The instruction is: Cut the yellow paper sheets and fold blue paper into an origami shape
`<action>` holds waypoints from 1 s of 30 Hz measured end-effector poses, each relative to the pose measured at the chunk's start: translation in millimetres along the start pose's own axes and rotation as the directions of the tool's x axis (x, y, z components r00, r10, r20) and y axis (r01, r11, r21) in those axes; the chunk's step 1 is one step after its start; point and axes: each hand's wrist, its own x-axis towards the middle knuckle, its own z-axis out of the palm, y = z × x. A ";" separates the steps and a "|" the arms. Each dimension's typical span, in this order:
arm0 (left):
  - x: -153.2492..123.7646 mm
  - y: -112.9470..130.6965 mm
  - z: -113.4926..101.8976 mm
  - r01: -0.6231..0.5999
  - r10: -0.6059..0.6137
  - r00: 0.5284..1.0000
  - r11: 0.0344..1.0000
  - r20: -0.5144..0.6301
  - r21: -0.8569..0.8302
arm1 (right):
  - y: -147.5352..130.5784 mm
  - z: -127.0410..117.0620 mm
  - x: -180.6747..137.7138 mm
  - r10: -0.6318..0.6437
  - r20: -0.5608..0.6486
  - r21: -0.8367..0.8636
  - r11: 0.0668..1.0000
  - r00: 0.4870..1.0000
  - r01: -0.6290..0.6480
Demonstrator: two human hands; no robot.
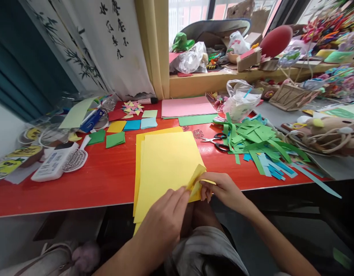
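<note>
A small folded piece of yellow paper point(196, 175) is pinched between my two hands above the front edge of the red table. My left hand point(165, 214) comes from below, its fingertips closed on the paper's left side. On the other side, the thumb and fingers of my right hand point(219, 188) are closed round the paper's right end. Large yellow sheets point(168, 161) lie stacked beneath, partly overhanging the table's edge. How the small piece is folded is partly hidden by my fingers.
Scissors point(219, 142) lie right of the sheets, beside a heap of green paper strips point(257, 140). Pink paper point(188, 106) sits behind. Small coloured squares point(115, 139), a hairbrush point(76, 159) and a white bottle point(51, 165) are on the left of the red table point(87, 191).
</note>
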 end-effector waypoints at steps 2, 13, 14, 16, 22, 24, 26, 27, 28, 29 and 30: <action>-0.2 4.4 2.3 0.051 -0.041 0.996 0.990 0.080 -0.131 | 10.8 6.0 -2.2 -0.045 -0.134 -0.013 0.999 0.990 0.044; -9.6 -3.4 -0.3 0.412 -0.424 0.902 0.902 -0.080 -0.131 | 26.5 12.1 -20.0 -0.088 -0.475 0.002 0.995 0.875 0.101; -9.5 -3.9 -0.1 0.433 -0.444 0.893 0.892 -0.075 -0.129 | 27.4 12.5 -18.9 -0.065 -0.453 0.033 0.995 0.889 0.089; -9.6 -5.7 1.3 0.428 -0.439 0.894 0.895 -0.085 -0.124 | 29.5 12.8 -17.6 0.006 -0.410 0.140 0.989 0.912 0.056; -9.6 -13.8 5.6 0.347 -0.356 0.933 0.930 -0.054 -0.123 | 28.0 13.0 -17.1 0.080 -0.465 0.250 0.967 0.881 0.044; -6.8 -17.7 4.9 0.317 -0.321 0.945 0.946 -0.066 -0.065 | 21.2 9.2 -8.9 0.056 -0.449 0.160 0.987 0.892 0.019; -0.3 -24.1 3.6 0.260 -0.258 0.964 0.966 -0.063 0.014 | 11.7 -0.8 6.9 -0.037 -0.411 0.009 0.999 0.911 0.045; 4.6 -28.5 3.1 0.233 -0.232 0.972 0.972 -0.036 0.039 | 6.3 -8.3 17.0 -0.086 -0.390 -0.071 0.996 0.917 0.063; 10.6 -33.6 3.0 0.219 -0.220 0.975 0.975 0.017 0.037 | 0.6 -17.1 27.8 -0.106 -0.329 -0.137 0.989 0.938 0.063; 17.5 -39.4 3.4 0.222 -0.220 0.970 0.975 0.100 -0.004 | -5.1 -26.5 38.6 -0.127 -0.208 -0.191 0.978 0.970 0.087; 25.0 -45.4 4.5 0.253 -0.236 0.954 0.964 0.187 -0.076 | -10.9 -36.0 48.7 -0.128 -0.078 -0.283 0.954 0.989 0.101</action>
